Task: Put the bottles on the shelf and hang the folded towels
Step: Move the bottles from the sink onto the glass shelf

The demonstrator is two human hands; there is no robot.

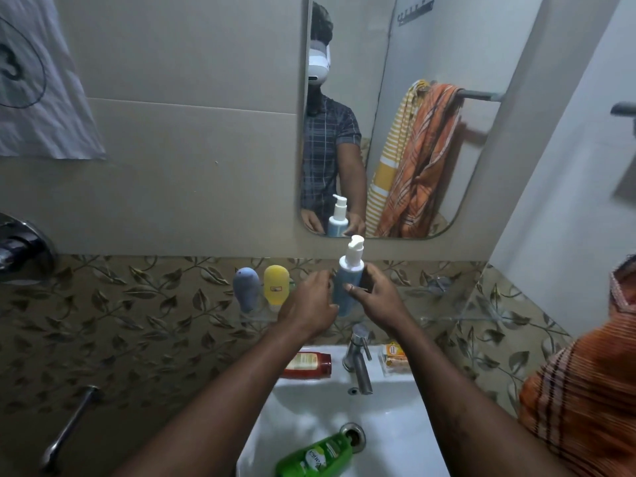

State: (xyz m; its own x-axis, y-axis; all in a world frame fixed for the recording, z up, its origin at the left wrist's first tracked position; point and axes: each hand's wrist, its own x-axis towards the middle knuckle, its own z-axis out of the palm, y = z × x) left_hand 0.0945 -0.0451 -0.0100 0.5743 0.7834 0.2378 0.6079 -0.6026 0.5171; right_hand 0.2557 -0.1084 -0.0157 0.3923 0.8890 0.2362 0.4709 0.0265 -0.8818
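Pump bottle (348, 285) upright just above the tap (358, 359), gripped from both sides: left hand (308, 306) fingers curled on its left flank, right hand (377, 297) thumb across front, fingers wrapped behind.

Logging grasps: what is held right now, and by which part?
The blue pump bottle, by its body: right hand wraps it, left hand holds its side.

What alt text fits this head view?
The left hand and right hand hold a pump bottle upright at a shelf, beside a grey bottle and a yellow bottle. A red bottle and a green bottle lie on the sink.
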